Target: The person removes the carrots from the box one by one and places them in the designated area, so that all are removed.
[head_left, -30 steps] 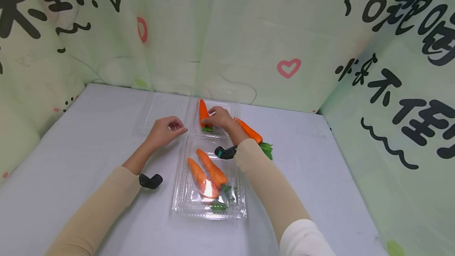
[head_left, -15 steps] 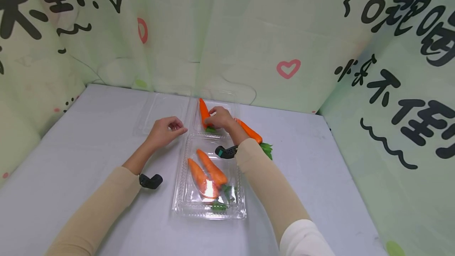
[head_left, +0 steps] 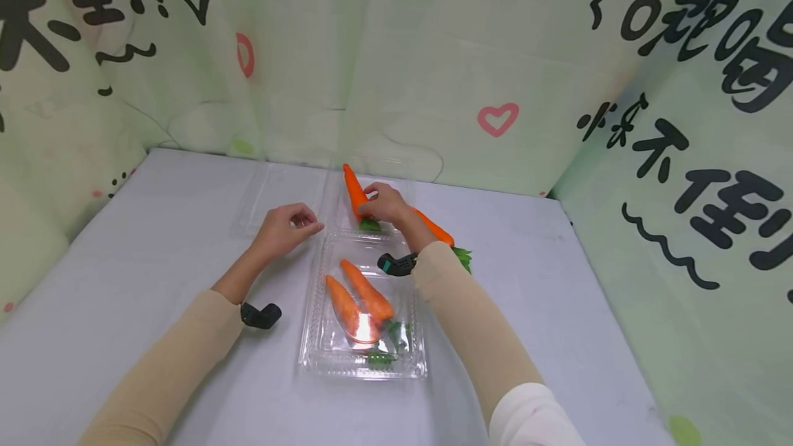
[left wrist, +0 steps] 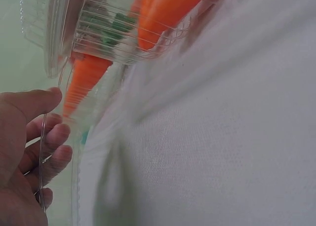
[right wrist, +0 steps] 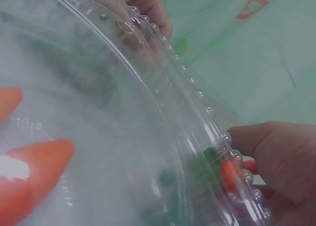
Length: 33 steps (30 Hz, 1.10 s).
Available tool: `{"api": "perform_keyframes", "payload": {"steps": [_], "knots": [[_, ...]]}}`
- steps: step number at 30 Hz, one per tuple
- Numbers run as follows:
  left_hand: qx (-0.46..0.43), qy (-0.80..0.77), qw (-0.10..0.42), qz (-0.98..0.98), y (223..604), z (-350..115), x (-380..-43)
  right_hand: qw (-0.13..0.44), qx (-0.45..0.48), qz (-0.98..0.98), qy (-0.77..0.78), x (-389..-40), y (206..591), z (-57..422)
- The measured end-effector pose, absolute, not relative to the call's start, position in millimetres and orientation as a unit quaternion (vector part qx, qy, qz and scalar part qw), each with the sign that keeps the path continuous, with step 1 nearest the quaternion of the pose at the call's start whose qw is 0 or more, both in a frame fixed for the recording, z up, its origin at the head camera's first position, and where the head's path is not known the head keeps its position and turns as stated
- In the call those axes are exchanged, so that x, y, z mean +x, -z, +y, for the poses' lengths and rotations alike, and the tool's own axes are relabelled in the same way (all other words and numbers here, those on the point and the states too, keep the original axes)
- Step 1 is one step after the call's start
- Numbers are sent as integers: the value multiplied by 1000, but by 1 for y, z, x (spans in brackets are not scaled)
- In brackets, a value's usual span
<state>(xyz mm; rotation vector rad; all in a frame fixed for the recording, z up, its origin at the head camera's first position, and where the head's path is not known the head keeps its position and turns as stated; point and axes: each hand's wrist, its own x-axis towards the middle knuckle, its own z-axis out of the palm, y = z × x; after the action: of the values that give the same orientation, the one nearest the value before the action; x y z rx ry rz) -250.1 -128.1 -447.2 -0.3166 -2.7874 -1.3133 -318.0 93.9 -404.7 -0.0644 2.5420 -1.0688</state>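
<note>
My right hand [head_left: 389, 204] pinches an orange toy-like carrot [head_left: 354, 190] near its green leafy end [head_left: 370, 224], over the back clear plastic container [head_left: 342, 226]. The carrot's tip points away from me. My left hand [head_left: 283, 231] is at that container's left side; in the left wrist view the thumb and fingers [left wrist: 58, 132] lie either side of a clear plastic edge [left wrist: 43, 137]. Its lid [head_left: 254, 208] lies open to the left. Nearer me, a closed clear container [head_left: 312, 356] holds two carrots [head_left: 368, 291]. The right wrist view sees my right fingers partly through the closed container's lid.
Another carrot [head_left: 436, 228] with green leaves [head_left: 462, 257] lies on the white table [head_left: 526, 308] right of the back container, partly behind my right wrist. A pale green printed curtain [head_left: 403, 54] stands along the back and sides.
The carrot in my right hand has shifted slightly away from me, its tip now farther up in the view. My left hand stays in place. The head view has turned a little.
</note>
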Motion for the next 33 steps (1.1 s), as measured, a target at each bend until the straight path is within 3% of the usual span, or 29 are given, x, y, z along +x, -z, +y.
{"api": "perform_keyframes", "payload": {"steps": [33], "knots": [[-101,416,22,-903,449,-130,-249,139,-23,893,428,-298,396,122]]}}
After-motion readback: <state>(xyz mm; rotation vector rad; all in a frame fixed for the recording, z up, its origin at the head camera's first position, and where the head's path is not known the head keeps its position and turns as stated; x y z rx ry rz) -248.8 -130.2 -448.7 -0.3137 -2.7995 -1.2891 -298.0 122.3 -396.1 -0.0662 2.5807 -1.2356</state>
